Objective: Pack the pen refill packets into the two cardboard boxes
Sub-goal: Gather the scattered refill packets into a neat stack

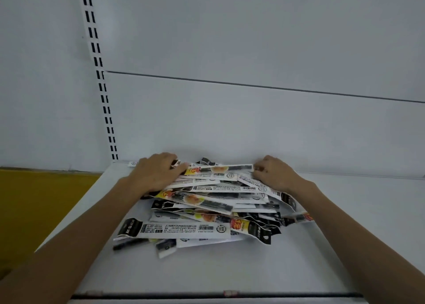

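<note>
At the far left I see a yellow surface point(34, 200) beside the white shelf point(345, 234). A white rail with paired dark slots point(99, 73) rises up the back wall point(253, 39) from the shelf's rear left corner.

My left hand point(156, 172) lies on the far left end of the pile of refill packets point(207, 209). Its fingers curl over the back of the pile and its thumb lies along the top, so it grips the packets there. The forearm runs down to the lower left corner of the view.

The pile sits on the shelf, loose and criss-crossed, from near the back wall to about mid-shelf. The packets are long, narrow and mostly white, with black ends, barcodes and some yellow and red patches. A few lie flat at the near edge, partly slid out from under the rest.

The top packet point(220, 168) stretches across the back of the pile from one hand to the other.

My right hand point(273, 172) is at its right end, fingers curled tight and pinching it, knuckles up. That forearm crosses the pile's right edge and covers some packet ends.
</note>
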`<action>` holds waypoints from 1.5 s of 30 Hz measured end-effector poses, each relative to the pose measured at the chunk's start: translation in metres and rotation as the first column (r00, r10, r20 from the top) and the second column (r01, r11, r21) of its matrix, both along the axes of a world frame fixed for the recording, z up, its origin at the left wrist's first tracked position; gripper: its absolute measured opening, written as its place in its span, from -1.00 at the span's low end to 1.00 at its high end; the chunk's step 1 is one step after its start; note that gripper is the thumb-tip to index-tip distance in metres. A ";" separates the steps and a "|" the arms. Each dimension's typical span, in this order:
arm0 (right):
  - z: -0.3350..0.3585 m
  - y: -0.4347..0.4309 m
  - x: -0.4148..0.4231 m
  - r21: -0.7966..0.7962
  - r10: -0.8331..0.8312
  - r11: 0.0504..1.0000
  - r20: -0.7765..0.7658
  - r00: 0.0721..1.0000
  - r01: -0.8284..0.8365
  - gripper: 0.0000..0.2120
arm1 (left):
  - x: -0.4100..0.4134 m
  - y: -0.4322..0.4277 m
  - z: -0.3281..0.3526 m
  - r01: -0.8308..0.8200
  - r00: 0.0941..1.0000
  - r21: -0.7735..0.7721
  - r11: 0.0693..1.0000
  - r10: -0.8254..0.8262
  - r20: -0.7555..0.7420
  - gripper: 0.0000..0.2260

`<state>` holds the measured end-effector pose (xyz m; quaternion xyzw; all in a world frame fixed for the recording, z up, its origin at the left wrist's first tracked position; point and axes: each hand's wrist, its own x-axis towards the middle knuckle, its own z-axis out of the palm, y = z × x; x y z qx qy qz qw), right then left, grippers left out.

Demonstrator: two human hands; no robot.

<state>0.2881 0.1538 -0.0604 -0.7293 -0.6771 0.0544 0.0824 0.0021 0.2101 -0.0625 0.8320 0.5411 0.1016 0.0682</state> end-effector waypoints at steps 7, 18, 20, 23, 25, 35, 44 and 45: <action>0.001 -0.004 -0.008 0.024 0.092 0.996 -0.078 0.993 -0.090 -0.74 | 0.006 0.008 -0.007 -0.006 0.999 -0.014 1.000 0.005 -0.039 -0.51; 0.033 -0.003 -0.015 -0.048 0.048 0.995 -0.582 0.812 -0.093 -0.56 | 0.021 -0.020 0.000 0.212 0.933 0.003 0.977 -0.203 0.299 -0.70; 0.023 -0.002 -0.032 -0.131 0.119 0.973 -0.430 0.895 -0.192 -0.46 | 0.027 -0.023 0.004 0.162 0.911 -0.011 0.987 -0.145 0.386 -0.62; 0.021 -0.014 -0.031 -0.133 0.181 0.961 -0.356 0.917 -0.242 -0.39 | 0.018 -0.022 0.021 0.002 0.912 0.059 0.998 -0.026 0.410 -0.51; 0.030 -0.032 -0.011 -0.029 0.116 0.989 -0.433 0.894 -0.143 -0.40 | -0.005 -0.020 0.026 -0.078 0.901 0.056 0.995 0.047 0.431 -0.55; -0.018 -0.061 0.028 0.088 0.056 0.995 -0.160 0.985 -0.042 -0.67 | -0.024 -0.034 -0.019 -0.138 0.640 -0.338 0.931 0.344 0.687 -0.45; 0.007 -0.025 -0.030 0.070 0.334 0.942 -0.221 0.916 -0.327 -0.65 | 0.019 -0.064 -0.002 -0.112 0.662 -0.306 0.946 0.301 0.687 -0.56; 0.010 -0.024 -0.032 0.076 0.357 0.934 -0.229 0.906 -0.349 -0.62 | 0.018 -0.068 -0.001 -0.109 0.675 -0.287 0.952 0.283 0.681 -0.57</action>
